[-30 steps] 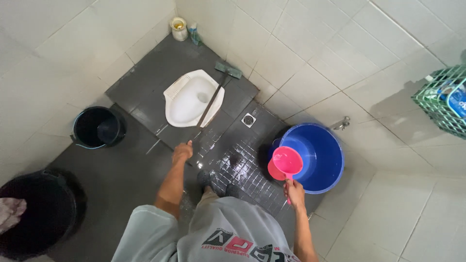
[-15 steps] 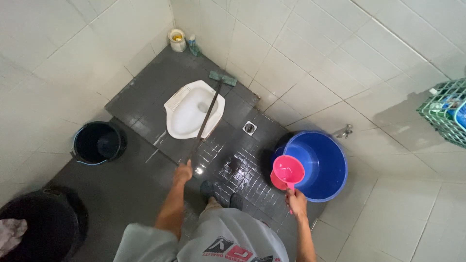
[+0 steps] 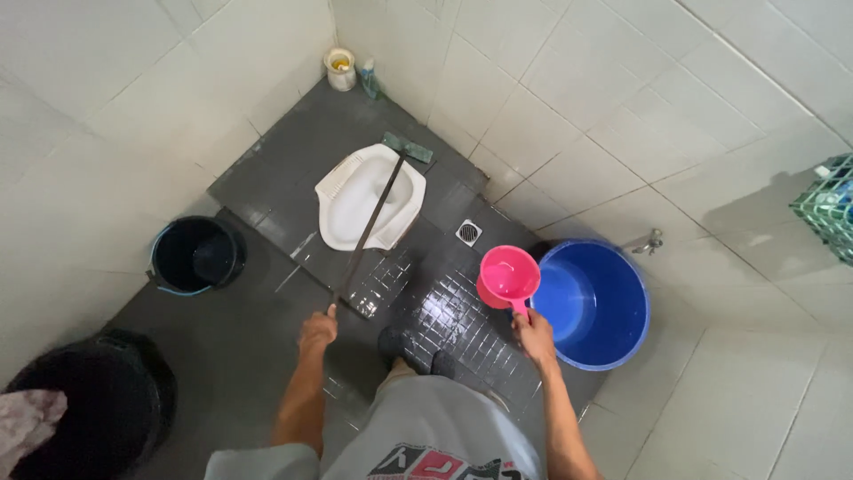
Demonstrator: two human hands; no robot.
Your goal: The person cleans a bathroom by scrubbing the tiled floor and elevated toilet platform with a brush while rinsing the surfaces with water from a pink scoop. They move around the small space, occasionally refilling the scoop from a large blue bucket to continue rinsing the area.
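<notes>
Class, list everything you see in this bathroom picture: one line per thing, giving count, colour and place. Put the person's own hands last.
squat toilet: 1, white, on the raised dark floor
long-handled brush: 1, dark handle, green head, lying across the toilet
floor drain: 1, metal, right of the toilet
blue tub: 1, blue, on the floor at right
pink dipper: 1, pink, left of the tub
small bucket: 1, black, at left
large bin: 1, black, bottom left
tap: 1, metal, on the right wall
basket: 1, green, far right
left hand: holds the brush handle
right hand: holds the dipper's handle
</notes>
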